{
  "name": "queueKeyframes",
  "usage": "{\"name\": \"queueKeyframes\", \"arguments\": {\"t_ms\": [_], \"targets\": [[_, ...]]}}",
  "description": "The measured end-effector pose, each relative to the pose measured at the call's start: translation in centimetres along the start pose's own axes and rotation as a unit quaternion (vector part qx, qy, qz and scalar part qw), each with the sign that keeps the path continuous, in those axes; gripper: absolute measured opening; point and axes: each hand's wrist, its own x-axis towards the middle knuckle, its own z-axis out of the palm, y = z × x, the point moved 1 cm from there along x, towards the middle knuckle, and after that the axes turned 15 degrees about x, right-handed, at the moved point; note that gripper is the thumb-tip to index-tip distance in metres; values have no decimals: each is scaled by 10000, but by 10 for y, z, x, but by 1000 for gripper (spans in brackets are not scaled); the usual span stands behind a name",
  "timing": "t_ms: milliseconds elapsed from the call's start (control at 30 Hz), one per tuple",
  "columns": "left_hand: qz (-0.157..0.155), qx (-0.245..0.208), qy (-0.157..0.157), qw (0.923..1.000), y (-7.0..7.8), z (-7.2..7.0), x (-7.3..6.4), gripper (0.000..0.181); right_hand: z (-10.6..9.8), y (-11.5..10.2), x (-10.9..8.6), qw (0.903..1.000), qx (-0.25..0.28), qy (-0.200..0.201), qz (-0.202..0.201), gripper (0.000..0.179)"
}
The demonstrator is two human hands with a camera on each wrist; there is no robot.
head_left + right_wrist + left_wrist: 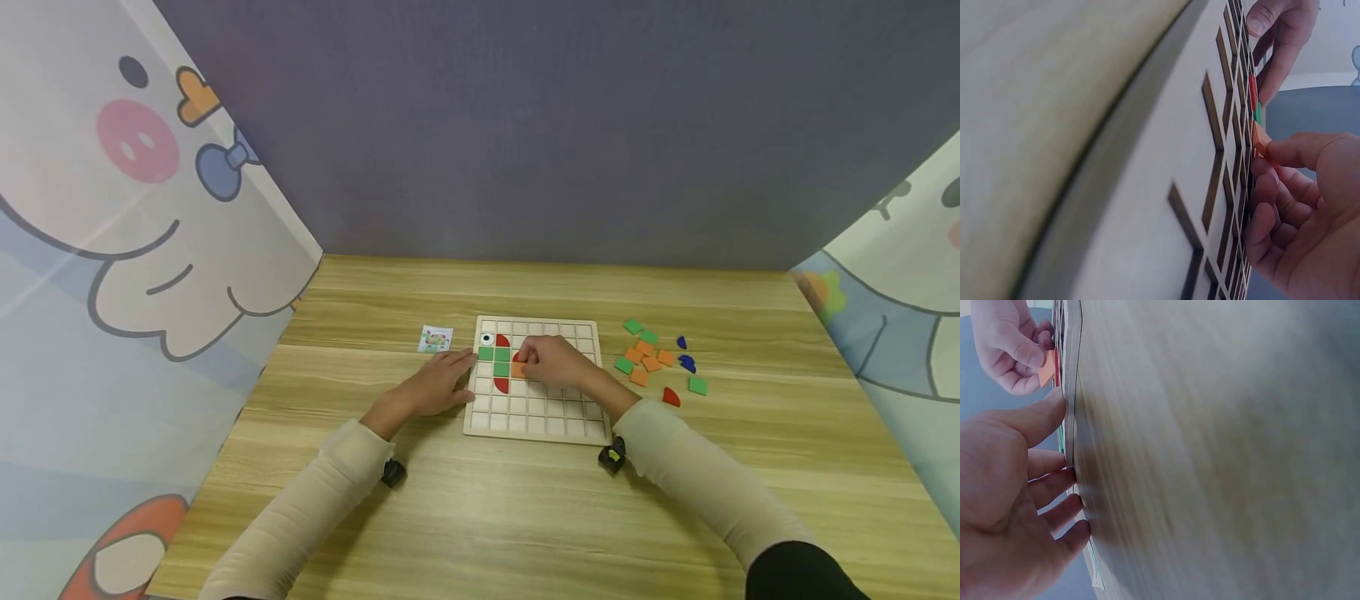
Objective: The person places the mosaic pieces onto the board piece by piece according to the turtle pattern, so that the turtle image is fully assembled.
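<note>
A wooden grid board [540, 427] lies on the table. In its left columns are a white eye piece [487, 339], several green square tiles [501, 369] and red rounded pieces [502, 386]. My right hand [553, 362] is over the board, pinching an orange square tile [1261, 139] between thumb and fingers. That tile is tilted against the grid, just right of the green tiles. At the board's left edge rests my left hand [438, 383], its fingers [1060, 481] spread and touching the rim, with nothing held.
A small picture card [436, 339] lies beyond the left hand. Loose orange tiles [651, 363], green tiles [697, 385], blue rounded pieces [687, 363] and a red rounded piece [671, 397] are scattered right of the board. A grey partition [555, 142] stands behind the table.
</note>
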Motion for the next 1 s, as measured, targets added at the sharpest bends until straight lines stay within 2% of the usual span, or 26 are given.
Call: {"name": "queueKeyframes", "arguments": {"t_ms": [533, 633, 900, 1000], "targets": [[-13, 44, -7, 10000, 0, 1, 1, 73, -4, 4, 0, 9999, -107, 90, 29, 15], [27, 70, -12, 10000, 1, 1, 1, 73, -9, 5, -3, 9999, -42, 120, 52, 17], [55, 108, 33, 9999, 0, 2, 2, 72, -25, 17, -13, 9990, -257, 378, -28, 11], [60, 126, 42, 9999, 0, 1, 1, 72, -32, 22, -18, 9990, -124, 418, 58, 12]]}}
